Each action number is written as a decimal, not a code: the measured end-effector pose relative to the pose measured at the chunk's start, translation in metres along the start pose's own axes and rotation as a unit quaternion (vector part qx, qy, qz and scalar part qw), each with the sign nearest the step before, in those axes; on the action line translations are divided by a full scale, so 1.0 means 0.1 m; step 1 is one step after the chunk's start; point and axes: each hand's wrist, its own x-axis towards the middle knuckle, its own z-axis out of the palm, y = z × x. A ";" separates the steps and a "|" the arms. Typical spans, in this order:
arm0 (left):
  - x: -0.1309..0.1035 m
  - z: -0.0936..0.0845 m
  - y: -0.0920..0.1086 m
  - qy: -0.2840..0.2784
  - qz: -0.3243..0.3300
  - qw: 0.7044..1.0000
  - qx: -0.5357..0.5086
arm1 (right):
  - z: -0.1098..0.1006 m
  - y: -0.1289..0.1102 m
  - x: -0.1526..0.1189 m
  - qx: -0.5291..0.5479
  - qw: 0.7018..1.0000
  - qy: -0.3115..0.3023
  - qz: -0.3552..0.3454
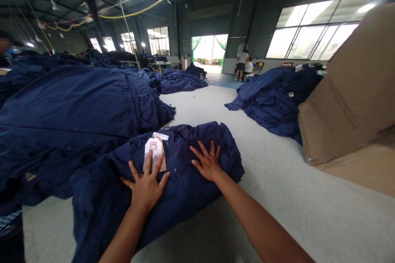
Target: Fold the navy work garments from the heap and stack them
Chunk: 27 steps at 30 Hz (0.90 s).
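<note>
A folded navy blue jacket point(182, 189) lies in front of me, its zipper running down the middle. My left hand point(146, 185) is spread flat on it, with fingertips resting over the lower part of a white and brown hang tag point(153, 148). Beside the tag's top is a small white label point(161, 136). My right hand point(207, 161) also presses flat on the jacket, fingers apart, to the right of the zipper. Neither hand grips anything. The jacket's left part hangs down toward the lower left of the view.
A large pile of navy garments point(70, 102) fills the left. Another heap of navy clothes point(271, 94) sits at the right, beside an open cardboard box point(354, 90). The pale table point(271, 181) extends between them. Two people point(242, 65) are in the background.
</note>
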 end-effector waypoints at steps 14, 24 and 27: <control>-1.07 -0.20 0.40 -0.002 0.148 0.988 0.052 | -0.60 -0.15 -0.93 -0.005 0.998 -0.058 -0.008; -0.67 -0.01 0.19 -0.061 0.105 0.990 0.078 | 0.02 0.10 -0.75 -0.082 0.993 -0.054 -0.060; -0.57 -0.02 0.16 -0.079 0.066 0.991 0.084 | 0.02 0.04 -0.52 -0.063 0.993 -0.072 -0.071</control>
